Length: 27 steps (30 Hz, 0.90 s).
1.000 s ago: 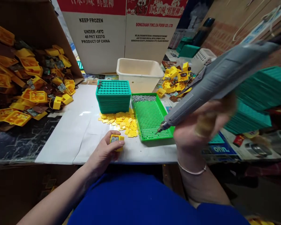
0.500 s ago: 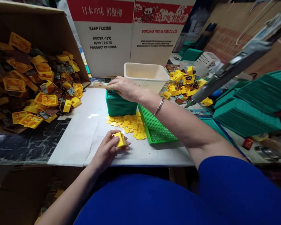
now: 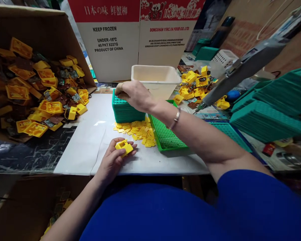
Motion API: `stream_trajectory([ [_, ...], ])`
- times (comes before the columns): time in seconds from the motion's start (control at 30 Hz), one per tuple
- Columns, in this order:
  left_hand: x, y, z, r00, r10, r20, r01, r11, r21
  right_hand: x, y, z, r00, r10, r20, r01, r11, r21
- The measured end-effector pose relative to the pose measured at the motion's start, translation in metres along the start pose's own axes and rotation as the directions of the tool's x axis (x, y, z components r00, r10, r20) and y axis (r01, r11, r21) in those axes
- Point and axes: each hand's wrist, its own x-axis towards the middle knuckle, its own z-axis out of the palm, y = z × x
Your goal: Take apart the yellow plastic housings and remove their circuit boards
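Observation:
My left hand (image 3: 111, 160) grips a small yellow plastic housing (image 3: 124, 147), held above the white work surface with its open hollow side facing up. My right hand (image 3: 133, 94) reaches across to a stack of green trays (image 3: 128, 111) with round dimples in the top one. Its fingers are bent down and closed over the top tray's far left part. Whatever is between those fingertips is hidden by the hand. Thin flat yellow pieces (image 3: 142, 133) lie scattered in a heap in front of the stack.
A green perforated basket (image 3: 165, 134) sits right of the heap. Behind stands a cream tub (image 3: 155, 87). At left, a cardboard box (image 3: 83, 63) holds many yellow housings and circuit boards. A grey electric screwdriver (image 3: 223, 83) hangs at right, near more stacked green trays (image 3: 268, 117).
The yellow housing has turned in my left hand so its hollow side shows. My right hand's fingers have curled and lifted slightly at the top tray, uncovering some dimples.

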Motion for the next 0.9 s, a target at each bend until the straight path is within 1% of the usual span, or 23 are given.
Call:
stream_trajectory([
  [0.03,-0.002,-0.001,0.003,1.0,0.021,-0.007,-0.022,1.0,-0.009,-0.019,-0.009,0.003,0.998,0.04,-0.044,-0.033,0.987,0.157],
  [0.07,-0.003,-0.002,0.007,0.999,0.044,-0.013,-0.044,0.999,-0.017,-0.04,-0.019,0.007,0.994,0.1,-0.048,-0.079,0.942,0.328],
  [0.1,-0.004,-0.004,0.011,0.998,0.067,-0.022,-0.067,0.997,-0.023,-0.061,-0.028,0.013,0.987,0.159,-0.031,-0.124,0.867,0.483],
  [0.13,-0.005,-0.007,0.015,0.995,0.089,-0.034,-0.09,0.996,-0.024,-0.081,-0.037,0.021,0.976,0.217,-0.021,-0.162,0.789,0.592],
  [0.2,-0.005,-0.012,0.023,0.99,0.131,-0.057,-0.132,0.991,-0.014,-0.114,-0.048,0.038,0.941,0.337,-0.021,-0.229,0.683,0.694],
  [0.23,-0.005,-0.014,0.027,0.987,0.149,-0.06,-0.15,0.989,-0.007,-0.127,-0.051,0.047,0.926,0.375,-0.032,-0.242,0.658,0.713],
  [0.27,-0.005,-0.017,0.03,0.984,0.167,-0.059,-0.167,0.986,0.003,-0.137,-0.052,0.055,0.914,0.4,-0.06,-0.243,0.662,0.709],
  [0.33,-0.006,-0.021,0.034,0.981,0.187,-0.05,-0.186,0.982,0.03,-0.148,-0.051,0.066,0.902,0.41,-0.135,-0.233,0.725,0.648],
  [0.4,-0.006,-0.022,0.036,0.982,0.184,-0.048,-0.181,0.982,0.062,-0.153,-0.047,0.07,0.893,0.411,-0.181,-0.24,0.777,0.582],
  [0.43,-0.006,-0.023,0.036,0.984,0.172,-0.053,-0.168,0.983,0.077,-0.154,-0.045,0.071,0.888,0.427,-0.172,-0.258,0.771,0.583],
  [0.47,-0.006,-0.023,0.037,0.985,0.161,-0.06,-0.156,0.984,0.087,-0.154,-0.043,0.071,0.881,0.452,-0.142,-0.28,0.738,0.614],
  [0.53,-0.006,-0.022,0.037,0.987,0.143,-0.073,-0.136,0.986,0.092,-0.154,-0.039,0.068,0.865,0.498,-0.054,-0.322,0.636,0.701],
  [0.57,-0.006,-0.022,0.037,0.988,0.135,-0.074,-0.128,0.988,0.09,-0.154,-0.038,0.066,0.864,0.504,-0.014,-0.338,0.6,0.725],
  [0.6,-0.006,-0.022,0.036,0.989,0.13,-0.07,-0.124,0.989,0.085,-0.153,-0.037,0.064,0.87,0.492,0.016,-0.348,0.591,0.728],
  [0.63,-0.005,-0.022,0.035,0.99,0.129,-0.061,-0.123,0.989,0.085,-0.153,-0.036,0.061,0.882,0.469,0.039,-0.355,0.609,0.709],
  [0.73,-0.004,-0.025,0.028,0.987,0.162,-0.002,-0.16,0.977,0.14,-0.151,-0.036,0.053,0.911,0.4,0.1,-0.38,0.721,0.579],
  [0.83,-0.001,-0.027,0.021,0.981,0.187,0.045,-0.192,0.967,0.166,-0.15,-0.04,0.048,0.896,0.415,0.156,-0.437,0.763,0.476],
  [0.87,0.001,-0.026,0.02,0.983,0.175,0.047,-0.18,0.973,0.141,-0.15,-0.042,0.046,0.897,0.418,0.146,-0.436,0.78,0.449],
  [0.9,0.002,-0.025,0.019,0.987,0.158,0.043,-0.161,0.981,0.104,-0.148,-0.045,0.043,0.906,0.409,0.108,-0.414,0.806,0.422],
])
